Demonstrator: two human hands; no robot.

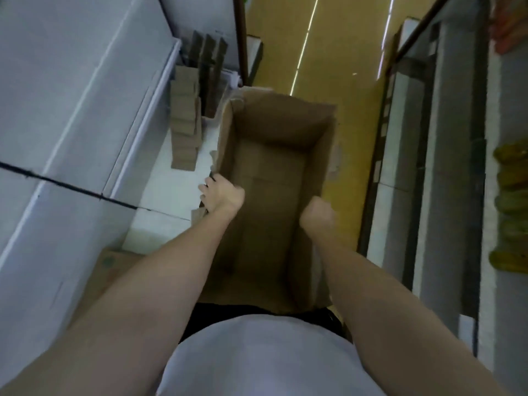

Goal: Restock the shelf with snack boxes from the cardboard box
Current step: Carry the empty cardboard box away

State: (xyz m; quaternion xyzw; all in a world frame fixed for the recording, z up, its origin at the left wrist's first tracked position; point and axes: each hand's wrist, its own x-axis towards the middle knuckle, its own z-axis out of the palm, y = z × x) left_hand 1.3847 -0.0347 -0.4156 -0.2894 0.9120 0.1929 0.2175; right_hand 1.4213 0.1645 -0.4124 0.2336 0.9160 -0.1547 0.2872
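A big brown cardboard box (274, 178) is held in front of my body, open at the top, and its inside looks bare. My left hand (223, 195) grips its left wall near the rim. My right hand (317, 215) is closed on the right wall. On the white shelf (160, 192) to the left, a row of small brown snack boxes (185, 121) stands in a line, with darker ones (210, 64) behind it.
A grey shelf unit (57, 110) fills the left side. The yellow aisle floor (328, 52) runs ahead. Another shelving unit (428, 167) with yellow-green packs (511, 201) stands to the right. Another cardboard piece (111, 270) lies low at the left.
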